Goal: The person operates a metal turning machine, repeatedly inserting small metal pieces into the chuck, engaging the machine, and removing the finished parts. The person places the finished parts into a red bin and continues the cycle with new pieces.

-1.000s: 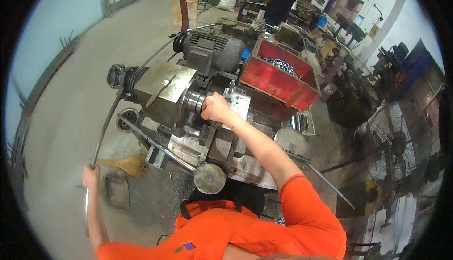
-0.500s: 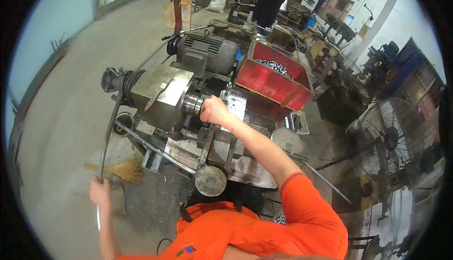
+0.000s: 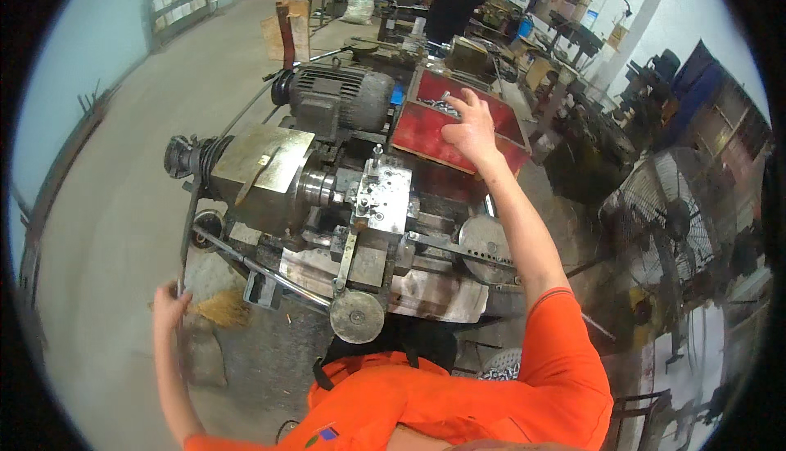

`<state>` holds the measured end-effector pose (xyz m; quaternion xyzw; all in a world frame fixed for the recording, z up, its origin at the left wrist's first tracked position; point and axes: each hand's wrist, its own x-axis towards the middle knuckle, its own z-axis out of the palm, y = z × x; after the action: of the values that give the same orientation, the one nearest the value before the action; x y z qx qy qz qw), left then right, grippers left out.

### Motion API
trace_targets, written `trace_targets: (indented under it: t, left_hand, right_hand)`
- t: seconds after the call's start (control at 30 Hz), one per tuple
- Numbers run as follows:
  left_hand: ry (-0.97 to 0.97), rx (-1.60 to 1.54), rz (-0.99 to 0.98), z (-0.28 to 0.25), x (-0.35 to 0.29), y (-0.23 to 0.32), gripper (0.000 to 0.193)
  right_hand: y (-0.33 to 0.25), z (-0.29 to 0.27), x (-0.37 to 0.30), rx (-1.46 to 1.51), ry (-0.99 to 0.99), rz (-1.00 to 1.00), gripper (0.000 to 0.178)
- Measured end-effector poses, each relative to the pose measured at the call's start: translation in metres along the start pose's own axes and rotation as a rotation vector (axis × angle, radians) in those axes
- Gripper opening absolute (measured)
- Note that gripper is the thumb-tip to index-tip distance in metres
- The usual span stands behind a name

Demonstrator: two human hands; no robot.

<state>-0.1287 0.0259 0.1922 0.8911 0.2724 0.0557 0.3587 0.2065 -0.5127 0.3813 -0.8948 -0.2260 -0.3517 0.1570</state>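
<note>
My left hand (image 3: 169,305) is closed around a long metal lever (image 3: 190,226), which runs up beside the lathe's headstock (image 3: 260,177). Over the near side of a red metal bin (image 3: 422,133) is my right hand (image 3: 471,128), its thumb and fingers apart. Small shiny metal parts (image 3: 442,105) lie in the bin close to its fingertips; I make out nothing held. To the left of the bin, the lathe's round chuck (image 3: 318,187) faces a steel tool block (image 3: 385,197). A flat-bladed tool with a wooden handle (image 3: 252,182) rests on top of the headstock.
An electric motor (image 3: 344,95) sits behind the headstock. Round metal discs on arms (image 3: 357,317) stick out at the machine's front. A broom (image 3: 223,308) lies on the floor at left. A standing fan (image 3: 667,209) is at right. Another person (image 3: 452,1) stands farther back.
My right hand has left the chuck and moved right and away to the red bin, its fingers opening. My left hand stays on the lever, slightly higher. The view has shifted a little.
</note>
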Motion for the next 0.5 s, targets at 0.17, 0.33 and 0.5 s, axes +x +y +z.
trace_targets:
  t: [0.17,0.33,0.5]
  left_hand:
    - [-0.118,-0.498,0.084,0.022,0.038,0.017,0.025]
    - [-0.070,-0.549,-0.136,0.026,0.066,-0.041,0.029]
    - [-0.333,-0.589,-0.356,-0.025,0.085,-0.124,0.034]
  right_hand:
    - [0.031,-0.057,-0.085,0.222,-0.141,0.132,0.049]
    - [0.095,-0.124,-0.243,0.247,-0.191,0.522,0.043]
    - [0.126,-0.174,-0.405,0.003,-0.216,1.051,0.037]
